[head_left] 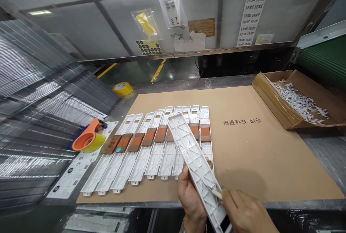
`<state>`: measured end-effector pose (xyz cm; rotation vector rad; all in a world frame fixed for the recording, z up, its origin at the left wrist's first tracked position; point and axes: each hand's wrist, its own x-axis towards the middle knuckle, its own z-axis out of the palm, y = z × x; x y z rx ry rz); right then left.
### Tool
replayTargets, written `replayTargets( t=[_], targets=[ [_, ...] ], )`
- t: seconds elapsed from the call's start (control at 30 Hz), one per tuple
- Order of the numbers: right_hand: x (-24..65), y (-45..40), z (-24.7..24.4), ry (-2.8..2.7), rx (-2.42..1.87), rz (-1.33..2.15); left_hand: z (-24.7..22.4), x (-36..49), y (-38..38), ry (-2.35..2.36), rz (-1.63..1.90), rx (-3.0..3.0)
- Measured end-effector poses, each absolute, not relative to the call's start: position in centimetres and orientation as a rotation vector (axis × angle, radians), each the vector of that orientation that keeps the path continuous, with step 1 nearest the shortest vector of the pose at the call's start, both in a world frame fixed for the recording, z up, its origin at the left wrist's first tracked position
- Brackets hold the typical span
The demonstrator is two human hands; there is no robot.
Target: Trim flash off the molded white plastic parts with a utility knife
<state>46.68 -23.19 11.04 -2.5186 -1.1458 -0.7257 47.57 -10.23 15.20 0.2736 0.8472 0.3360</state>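
Note:
My left hand (pixel 190 195) is wrapped round a long white plastic panel (pixel 192 155) with a ribbed inner face, held tilted above the cardboard. In my right hand (pixel 243 209) is a slim cream-coloured stick-like tool (pixel 217 193); its thin tip reaches the ribs near the panel's lower end. The tool's exact kind cannot be made out. Behind the held panel, similar white panels (pixel 121 177) lie side by side in a row. Reddish-brown blocks (pixel 136 142) sit across their middles, and the held panel hides part of the row.
A cardboard sheet (pixel 243 150) covers the bench. At the right stands a cardboard box (pixel 266 92) with many small white plastic pieces (pixel 300 101). An orange tape dispenser (pixel 88 137) rests on printed sheets (pixel 71 175) at the left, with a yellow tape roll (pixel 122 88) farther back.

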Motion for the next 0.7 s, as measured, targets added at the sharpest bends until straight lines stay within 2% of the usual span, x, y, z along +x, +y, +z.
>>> replayTargets(
  t=[0.37, 0.7],
  targets=[
    [46.7, -23.2, 11.1, -1.172, -2.529, -0.736, 15.6, 47.8, -10.2, 0.876, 0.320, 0.268],
    [47.0, -23.8, 12.8, -1.282, -2.563, -0.567, 16.1, 47.7, -10.2, 0.895, 0.310, 0.271]
  ],
)
